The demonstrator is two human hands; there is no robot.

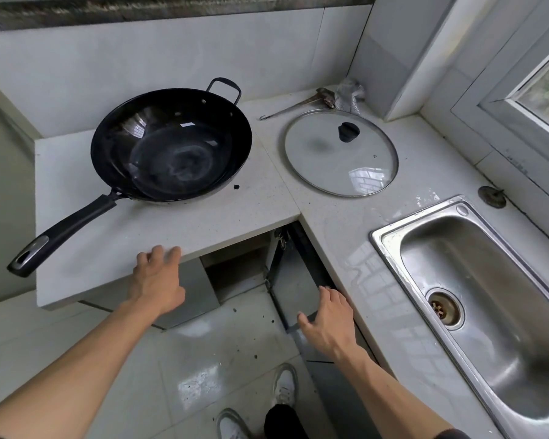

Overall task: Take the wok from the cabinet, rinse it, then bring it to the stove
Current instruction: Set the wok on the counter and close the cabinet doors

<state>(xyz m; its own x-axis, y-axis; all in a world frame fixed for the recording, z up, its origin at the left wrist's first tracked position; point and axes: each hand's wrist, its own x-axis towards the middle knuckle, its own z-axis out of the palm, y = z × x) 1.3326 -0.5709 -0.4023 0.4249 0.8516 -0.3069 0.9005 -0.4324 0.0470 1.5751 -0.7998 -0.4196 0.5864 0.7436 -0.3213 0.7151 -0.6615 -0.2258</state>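
Note:
A black wok (171,144) with a long black handle sits on the lower white counter (86,248) at the left, its handle pointing toward the front left. My left hand (157,280) rests with spread fingers on that counter's front edge, holding nothing. My right hand (328,321) touches the top edge of the open grey cabinet door (293,286) below the counter corner, fingers loosely spread. The cabinet opening (235,264) behind the door looks dark. A steel sink (488,312) lies at the right.
A glass lid (341,153) with a black knob lies on the higher counter behind the sink. A metal hook tool (298,104) and crumpled foil (349,93) sit in the back corner. A sink plug (492,196) rests near the window. My shoes (284,388) stand on the tiled floor.

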